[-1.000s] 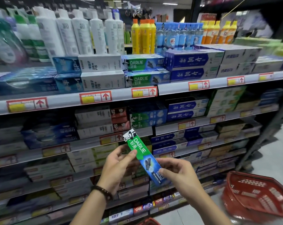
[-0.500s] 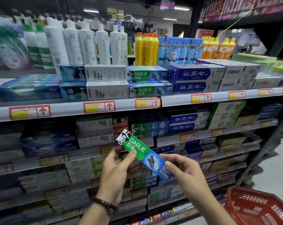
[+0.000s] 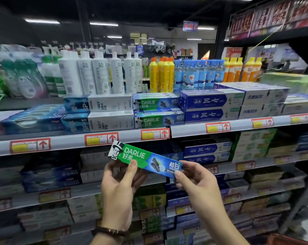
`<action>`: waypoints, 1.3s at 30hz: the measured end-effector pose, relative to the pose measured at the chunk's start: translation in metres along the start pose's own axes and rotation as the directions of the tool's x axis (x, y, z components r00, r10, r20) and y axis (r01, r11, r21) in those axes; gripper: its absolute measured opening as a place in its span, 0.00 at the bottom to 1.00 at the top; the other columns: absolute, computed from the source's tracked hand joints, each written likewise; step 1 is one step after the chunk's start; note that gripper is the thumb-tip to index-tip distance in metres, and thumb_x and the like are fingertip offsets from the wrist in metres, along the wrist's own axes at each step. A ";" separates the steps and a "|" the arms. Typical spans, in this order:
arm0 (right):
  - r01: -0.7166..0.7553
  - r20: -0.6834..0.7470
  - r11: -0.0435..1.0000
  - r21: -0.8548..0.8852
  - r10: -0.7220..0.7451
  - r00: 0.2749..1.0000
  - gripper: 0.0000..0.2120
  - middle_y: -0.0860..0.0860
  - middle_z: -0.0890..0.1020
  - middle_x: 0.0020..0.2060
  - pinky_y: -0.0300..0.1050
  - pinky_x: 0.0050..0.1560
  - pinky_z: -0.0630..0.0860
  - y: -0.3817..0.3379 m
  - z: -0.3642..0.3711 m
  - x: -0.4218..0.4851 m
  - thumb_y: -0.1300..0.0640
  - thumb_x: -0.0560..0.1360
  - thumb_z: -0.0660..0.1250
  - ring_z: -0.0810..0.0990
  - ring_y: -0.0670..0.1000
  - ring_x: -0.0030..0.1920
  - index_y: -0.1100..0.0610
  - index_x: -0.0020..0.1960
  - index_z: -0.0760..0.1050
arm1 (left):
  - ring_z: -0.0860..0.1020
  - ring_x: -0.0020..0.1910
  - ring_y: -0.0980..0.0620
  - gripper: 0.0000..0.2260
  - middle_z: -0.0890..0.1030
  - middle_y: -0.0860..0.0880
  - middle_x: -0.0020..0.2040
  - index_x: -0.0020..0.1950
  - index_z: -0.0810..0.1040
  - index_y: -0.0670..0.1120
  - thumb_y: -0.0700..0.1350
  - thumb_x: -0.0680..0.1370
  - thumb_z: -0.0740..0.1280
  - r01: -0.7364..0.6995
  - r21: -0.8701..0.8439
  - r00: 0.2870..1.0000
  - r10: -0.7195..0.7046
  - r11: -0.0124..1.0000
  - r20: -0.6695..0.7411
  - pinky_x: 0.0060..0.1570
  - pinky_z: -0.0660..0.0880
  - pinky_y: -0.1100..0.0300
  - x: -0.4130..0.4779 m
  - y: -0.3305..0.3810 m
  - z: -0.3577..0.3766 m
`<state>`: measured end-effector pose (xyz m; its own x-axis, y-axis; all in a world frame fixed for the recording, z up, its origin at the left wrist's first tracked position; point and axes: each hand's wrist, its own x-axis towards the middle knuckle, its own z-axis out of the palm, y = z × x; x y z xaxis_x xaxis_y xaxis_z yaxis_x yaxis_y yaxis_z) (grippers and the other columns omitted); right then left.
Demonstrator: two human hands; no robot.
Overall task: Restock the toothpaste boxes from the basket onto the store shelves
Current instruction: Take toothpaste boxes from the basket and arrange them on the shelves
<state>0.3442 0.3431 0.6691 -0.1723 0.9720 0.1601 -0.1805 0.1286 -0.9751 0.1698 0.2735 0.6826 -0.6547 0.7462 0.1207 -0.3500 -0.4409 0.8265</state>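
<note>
Toothpaste box (image 3: 146, 159), the green-and-blue Darlie one, is held up between both hands in front of the shelves, tilted so its left end sits higher than its right. Left hand (image 3: 120, 188) grips the green end, thumb curled over the front and fingers tucked behind. Right hand (image 3: 197, 184) pinches the blue end at its lower corner, with the other fingers loosely curled. Just above the hands, past the shelf edge (image 3: 129, 137) with its red price tags, two matching Darlie boxes (image 3: 158, 112) sit stacked. Down beside the right forearm a bit of red basket (image 3: 291, 241) pokes into view. There's a beaded bracelet (image 3: 110, 231) on the left wrist.
</note>
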 end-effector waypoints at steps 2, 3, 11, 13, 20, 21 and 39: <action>0.035 -0.030 0.999 -0.003 -0.035 0.999 0.10 0.50 0.89 0.47 0.45 0.46 0.85 -0.005 0.001 0.005 0.60 0.78 0.76 0.88 0.52 0.49 0.54 0.58 0.84 | 0.85 0.58 0.37 0.21 0.86 0.44 0.59 0.66 0.74 0.46 0.42 0.74 0.73 -0.079 0.014 0.997 0.079 0.997 -0.005 0.57 0.81 0.41 0.000 0.003 0.008; 0.051 -0.038 0.999 -0.012 -0.052 0.998 0.09 0.48 0.89 0.48 0.45 0.46 0.86 -0.008 0.002 0.007 0.59 0.78 0.76 0.88 0.51 0.49 0.54 0.58 0.84 | 0.84 0.60 0.38 0.24 0.85 0.45 0.61 0.69 0.72 0.50 0.42 0.74 0.74 -0.121 0.020 0.993 0.121 0.993 -0.013 0.59 0.80 0.39 0.000 0.005 0.011; 0.225 -0.111 0.973 -0.055 -0.230 0.967 0.02 0.48 0.89 0.43 0.49 0.47 0.84 -0.025 0.010 0.031 0.58 0.78 0.76 0.87 0.50 0.45 0.52 0.48 0.86 | 0.86 0.55 0.42 0.30 0.83 0.43 0.59 0.70 0.67 0.64 0.34 0.79 0.71 -0.264 0.085 0.963 0.268 0.961 -0.033 0.47 0.85 0.44 0.016 0.008 0.032; 0.262 -0.130 0.962 -0.073 -0.270 0.954 0.03 0.47 0.88 0.41 0.46 0.45 0.82 -0.029 0.010 0.040 0.58 0.78 0.76 0.87 0.50 0.44 0.51 0.47 0.85 | 0.86 0.55 0.48 0.28 0.84 0.48 0.57 0.70 0.68 0.62 0.36 0.79 0.72 -0.319 0.121 0.945 0.325 0.940 -0.030 0.47 0.84 0.48 0.021 0.010 0.036; 0.342 -0.197 0.934 -0.106 -0.357 0.913 0.03 0.46 0.88 0.39 0.51 0.49 0.85 -0.045 0.008 0.085 0.57 0.78 0.77 0.87 0.49 0.43 0.50 0.46 0.86 | 0.82 0.48 0.65 0.13 0.80 0.53 0.56 0.64 0.77 0.51 0.40 0.81 0.71 -0.520 0.395 0.832 0.553 0.758 0.034 0.46 0.81 0.69 0.052 0.034 0.044; 0.349 -0.198 0.929 -0.125 -0.368 0.908 0.02 0.46 0.88 0.39 0.53 0.50 0.85 -0.047 0.007 0.093 0.56 0.77 0.78 0.88 0.50 0.43 0.50 0.47 0.87 | 0.84 0.49 0.60 0.12 0.81 0.52 0.57 0.63 0.79 0.53 0.42 0.81 0.72 -0.517 0.422 0.833 0.552 0.745 0.046 0.49 0.84 0.61 0.062 0.038 0.043; 0.417 -0.109 0.745 -0.520 -0.543 0.833 0.09 0.43 0.86 0.44 0.29 0.48 0.75 -0.073 0.007 0.176 0.56 0.78 0.77 0.84 0.39 0.46 0.54 0.58 0.87 | 0.84 0.38 0.61 0.07 0.85 0.60 0.43 0.51 0.86 0.54 0.46 0.75 0.79 -0.454 0.780 0.810 0.563 0.430 0.161 0.47 0.83 0.58 0.133 0.062 0.061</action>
<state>0.3202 0.5030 0.7694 0.0596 0.7613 0.6457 0.2976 0.6039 -0.7394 0.1020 0.3766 0.7833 -0.6196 0.4369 0.6520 0.6693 -0.1397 0.7297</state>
